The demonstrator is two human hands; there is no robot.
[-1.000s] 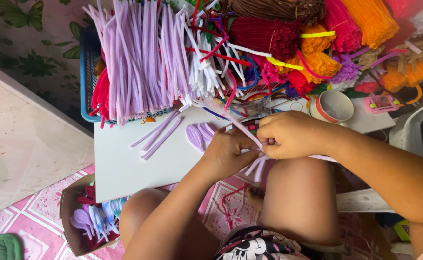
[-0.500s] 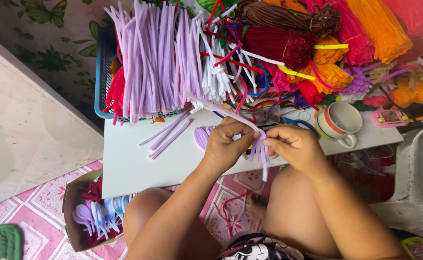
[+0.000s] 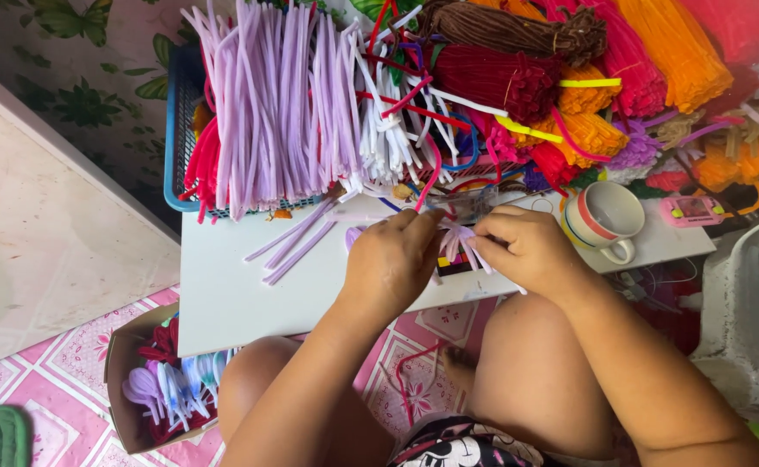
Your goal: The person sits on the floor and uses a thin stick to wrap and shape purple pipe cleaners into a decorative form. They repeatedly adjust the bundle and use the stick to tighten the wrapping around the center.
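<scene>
**Soft lilac stems, pinched at the twist**

Both hands meet over the near edge of the white tabletop (image 3: 249,294). The left hand (image 3: 394,259) and right hand (image 3: 526,251) have fingers clamped together on a small lilac pipe-cleaner piece (image 3: 459,240) between them. It looks light, fuzzy and bendable, best gripped at its gathered middle. Beyond, a loose lilac bundle (image 3: 267,112) fills a blue basket (image 3: 176,130).

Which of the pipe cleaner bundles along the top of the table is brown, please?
The brown bundle lies at the top centre, just above the dark red bundle. Its neighbours are lilac, white, orange or pink, so it alone is brown.
</scene>
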